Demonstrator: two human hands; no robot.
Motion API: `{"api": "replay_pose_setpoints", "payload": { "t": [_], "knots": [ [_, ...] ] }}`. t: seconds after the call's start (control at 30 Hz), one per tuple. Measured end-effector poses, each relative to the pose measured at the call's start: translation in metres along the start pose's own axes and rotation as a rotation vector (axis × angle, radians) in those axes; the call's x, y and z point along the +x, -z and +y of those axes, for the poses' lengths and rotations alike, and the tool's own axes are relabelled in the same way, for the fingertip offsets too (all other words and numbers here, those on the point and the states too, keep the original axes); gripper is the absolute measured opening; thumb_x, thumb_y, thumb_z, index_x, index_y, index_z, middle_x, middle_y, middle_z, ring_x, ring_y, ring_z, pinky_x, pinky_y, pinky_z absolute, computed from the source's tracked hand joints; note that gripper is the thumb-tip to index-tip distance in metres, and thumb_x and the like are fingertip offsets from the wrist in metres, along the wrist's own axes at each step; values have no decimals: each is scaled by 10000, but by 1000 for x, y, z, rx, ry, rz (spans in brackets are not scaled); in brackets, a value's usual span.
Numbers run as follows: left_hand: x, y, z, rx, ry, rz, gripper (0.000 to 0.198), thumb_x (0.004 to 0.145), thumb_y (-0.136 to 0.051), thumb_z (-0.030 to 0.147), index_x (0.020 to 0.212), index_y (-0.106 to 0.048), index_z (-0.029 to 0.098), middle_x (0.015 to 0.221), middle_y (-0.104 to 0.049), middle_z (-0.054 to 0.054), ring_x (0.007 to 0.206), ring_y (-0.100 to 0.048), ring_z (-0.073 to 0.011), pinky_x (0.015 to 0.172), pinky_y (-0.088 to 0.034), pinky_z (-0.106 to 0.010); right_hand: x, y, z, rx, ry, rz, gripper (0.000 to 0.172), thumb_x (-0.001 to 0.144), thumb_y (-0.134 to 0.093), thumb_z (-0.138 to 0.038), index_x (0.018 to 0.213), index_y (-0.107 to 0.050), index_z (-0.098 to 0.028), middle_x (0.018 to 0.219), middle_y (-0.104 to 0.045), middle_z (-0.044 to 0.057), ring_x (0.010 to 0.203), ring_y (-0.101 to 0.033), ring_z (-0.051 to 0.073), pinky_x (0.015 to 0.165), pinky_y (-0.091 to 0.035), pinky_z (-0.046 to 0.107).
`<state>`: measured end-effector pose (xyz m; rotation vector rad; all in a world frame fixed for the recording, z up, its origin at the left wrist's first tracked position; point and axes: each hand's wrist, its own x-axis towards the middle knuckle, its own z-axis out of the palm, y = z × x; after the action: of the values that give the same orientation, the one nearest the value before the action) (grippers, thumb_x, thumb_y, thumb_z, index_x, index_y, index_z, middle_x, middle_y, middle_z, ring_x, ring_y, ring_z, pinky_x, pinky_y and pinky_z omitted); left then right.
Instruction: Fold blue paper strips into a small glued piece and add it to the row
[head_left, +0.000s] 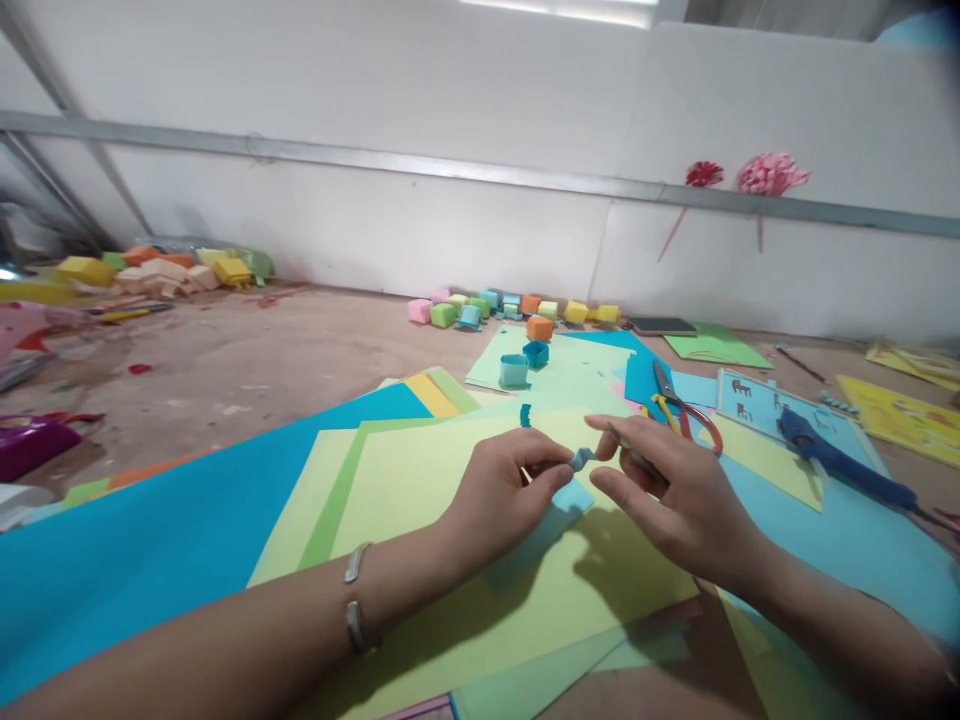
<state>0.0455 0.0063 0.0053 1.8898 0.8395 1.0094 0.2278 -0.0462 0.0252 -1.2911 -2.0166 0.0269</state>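
My left hand pinches a small folded strip of light blue paper between thumb and fingers, above the stacked sheets. Close by on the right is my right hand, its thumb and index finger apart near the strip's free end. A slim greyish stick-like thing lies in its curled fingers; I cannot make out its kind. Below the hands lies a light blue paper piece on a pale yellow-green sheet. A small folded teal strip rests just beyond my left hand.
Small open paper boxes, one light blue and one teal, stand ahead. Several coloured paper boxes line the wall. Scissors and a blue glue gun lie right. A large blue sheet spreads left.
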Motion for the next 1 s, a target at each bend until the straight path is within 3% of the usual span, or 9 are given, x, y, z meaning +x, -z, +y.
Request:
{"api": "replay_pose_setpoints", "payload": {
  "t": [0.1,0.2,0.3,0.37,0.43,0.57,0.7,0.83,1.0],
  "knots": [
    [-2,2,-1,144,-217,-75,160,813,-585,153,795,-743,174,753,-699,-63,630,-576,-131,560,-445,-228,2,3,-3,23,28,-59,120,899,-567,-225,901,-678,-180,729,-663,14,567,-517,106,534,-421,239],
    [-3,3,2,141,-220,-30,199,810,-597,159,938,-746,190,924,-707,-82,632,-581,-117,560,-469,-225,3,3,-6,52,-5,-21,173,888,-538,-189,772,-666,-186,653,-640,4,553,-516,105,509,-391,232],
    [-1,3,6,-49,49,123,458,710,-733,225,1162,-671,189,1124,-649,-110,681,-604,-126,529,-491,-225,2,4,-9,114,-191,130,148,866,-584,-239,771,-687,-192,578,-597,-17,489,-474,100,454,-364,228],
    [-1,2,8,-236,277,63,490,673,-779,290,1132,-679,153,963,-665,-88,635,-580,-124,493,-467,-218,0,2,-11,176,-301,208,148,856,-614,-281,777,-704,-194,574,-604,-17,479,-479,102,433,-367,223],
    [-2,1,9,-439,397,-67,355,692,-775,339,971,-729,126,739,-627,-32,564,-518,-96,494,-438,-207,-3,-2,-13,232,-332,238,152,855,-628,-302,794,-713,-193,631,-649,-4,513,-523,108,452,-410,220],
    [-6,-3,11,-705,355,-85,211,681,-792,326,744,-752,129,713,-607,-12,566,-483,-60,529,-428,-188,-4,-10,-17,270,-246,239,118,864,-628,-263,834,-719,-193,724,-701,15,594,-591,121,513,-474,217],
    [-5,-2,14,-780,375,-37,243,656,-807,330,809,-771,145,660,-605,-5,577,-505,-67,518,-422,-174,-3,-14,-15,269,-174,187,100,864,-634,-238,809,-708,-198,750,-708,20,619,-613,129,528,-489,224],
    [-2,4,13,-705,370,7,257,678,-775,324,831,-753,119,612,-638,-24,533,-554,-85,482,-441,-183,-4,-13,-5,289,-123,76,169,901,-603,-289,971,-740,-217,764,-715,13,646,-644,134,572,-516,239],
    [3,6,7,-491,313,-22,186,747,-709,299,793,-702,119,590,-681,-48,538,-652,-141,528,-537,-237,-3,-5,0,227,-194,-8,347,968,-470,-389,1141,-710,-208,672,-677,9,623,-639,144,573,-513,257]
  ]
}}
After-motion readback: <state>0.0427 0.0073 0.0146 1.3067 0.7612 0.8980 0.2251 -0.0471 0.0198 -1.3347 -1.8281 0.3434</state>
